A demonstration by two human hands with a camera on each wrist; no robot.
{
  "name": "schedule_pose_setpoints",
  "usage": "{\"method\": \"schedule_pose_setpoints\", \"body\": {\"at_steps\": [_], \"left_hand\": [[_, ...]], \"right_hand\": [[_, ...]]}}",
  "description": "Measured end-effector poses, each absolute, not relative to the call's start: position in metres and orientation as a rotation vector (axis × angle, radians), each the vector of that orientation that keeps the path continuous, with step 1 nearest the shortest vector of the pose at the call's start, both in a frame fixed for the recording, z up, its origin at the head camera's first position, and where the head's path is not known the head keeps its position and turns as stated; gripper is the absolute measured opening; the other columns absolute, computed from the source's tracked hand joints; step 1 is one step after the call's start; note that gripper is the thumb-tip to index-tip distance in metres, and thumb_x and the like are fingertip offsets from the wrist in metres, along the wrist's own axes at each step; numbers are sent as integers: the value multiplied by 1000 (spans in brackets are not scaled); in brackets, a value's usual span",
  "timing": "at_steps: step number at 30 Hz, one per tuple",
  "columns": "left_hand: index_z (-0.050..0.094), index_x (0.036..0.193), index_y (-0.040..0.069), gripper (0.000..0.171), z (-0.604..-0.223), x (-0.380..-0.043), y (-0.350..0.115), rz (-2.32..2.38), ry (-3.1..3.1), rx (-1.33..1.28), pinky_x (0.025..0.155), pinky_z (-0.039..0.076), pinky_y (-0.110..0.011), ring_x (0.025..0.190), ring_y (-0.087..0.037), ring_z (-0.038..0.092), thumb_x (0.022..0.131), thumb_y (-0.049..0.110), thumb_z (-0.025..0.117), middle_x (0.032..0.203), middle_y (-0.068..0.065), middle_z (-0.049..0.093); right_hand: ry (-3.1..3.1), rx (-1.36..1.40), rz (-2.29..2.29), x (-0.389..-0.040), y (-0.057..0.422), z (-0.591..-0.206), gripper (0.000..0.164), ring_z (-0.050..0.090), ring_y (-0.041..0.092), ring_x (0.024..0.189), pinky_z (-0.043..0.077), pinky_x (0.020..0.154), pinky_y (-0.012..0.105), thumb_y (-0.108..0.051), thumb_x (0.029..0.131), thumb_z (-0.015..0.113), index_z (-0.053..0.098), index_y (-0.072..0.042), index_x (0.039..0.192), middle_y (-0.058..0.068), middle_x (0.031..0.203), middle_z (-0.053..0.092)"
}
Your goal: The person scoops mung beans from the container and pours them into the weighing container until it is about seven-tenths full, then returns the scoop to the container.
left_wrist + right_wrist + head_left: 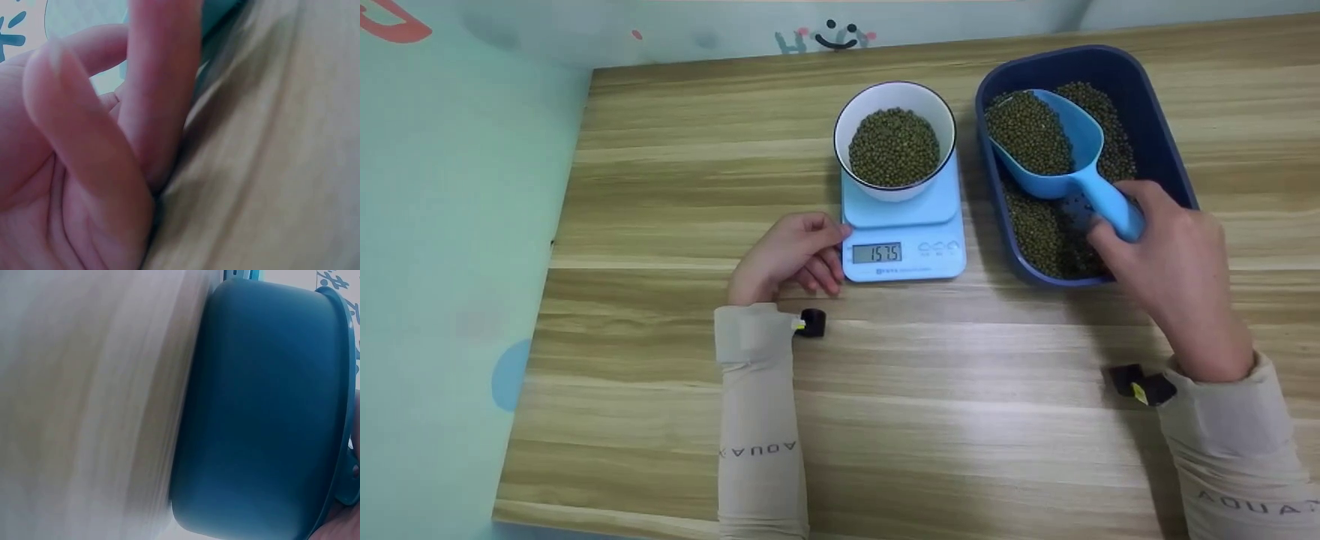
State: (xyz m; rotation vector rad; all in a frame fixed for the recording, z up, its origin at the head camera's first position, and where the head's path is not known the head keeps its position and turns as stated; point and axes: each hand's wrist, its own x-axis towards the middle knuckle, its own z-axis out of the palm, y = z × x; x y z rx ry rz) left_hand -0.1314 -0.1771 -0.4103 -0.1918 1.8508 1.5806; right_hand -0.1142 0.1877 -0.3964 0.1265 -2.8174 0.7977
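Two hands are in the head view. We see the right hand curled round the handle of a blue scoop, which sits within the opening of a dark blue tub and is heaped with small green beans. The left hand is loosely bent and holds nothing, its thumb touching the left edge of the scale. On that scale stands a white bowl, partly filled with beans (the display shows 1575, any decimal point too small for us to trust). We take the step in hand to be scooping up beans; the next move would call for raising the scoop level over the tub's rim, then tipping gently at the bowl.

In the left wrist view, we find relaxed, half-bent fingers close against the table, with nothing between them.

In the right wrist view, the tub's outer wall hides most of the hand, so we cannot tell its grip there.
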Motion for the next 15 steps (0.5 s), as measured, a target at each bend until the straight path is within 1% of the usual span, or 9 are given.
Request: {"method": "schedule_pose_setpoints", "body": {"at_steps": [9,15], "left_hand": [[50,87,-1,33,-410,-131,-177,1582,1848,-193,40,45,-25,54,-25,62,90,31,54,71,-19,60],[50,88,-1,33,-407,-130,-176,1561,1867,-195,41,45,-25,54,-25,62,90,32,53,72,-19,60]], "right_hand": [[-2836,112,800,-114,187,-396,36,44,30,53,29,47,36,-21,80,56,58,0,109,17,71,55],[-2812,132,790,-114,188,-397,34,42,28,50,26,44,34,-21,80,56,59,-1,108,16,66,54]]}}
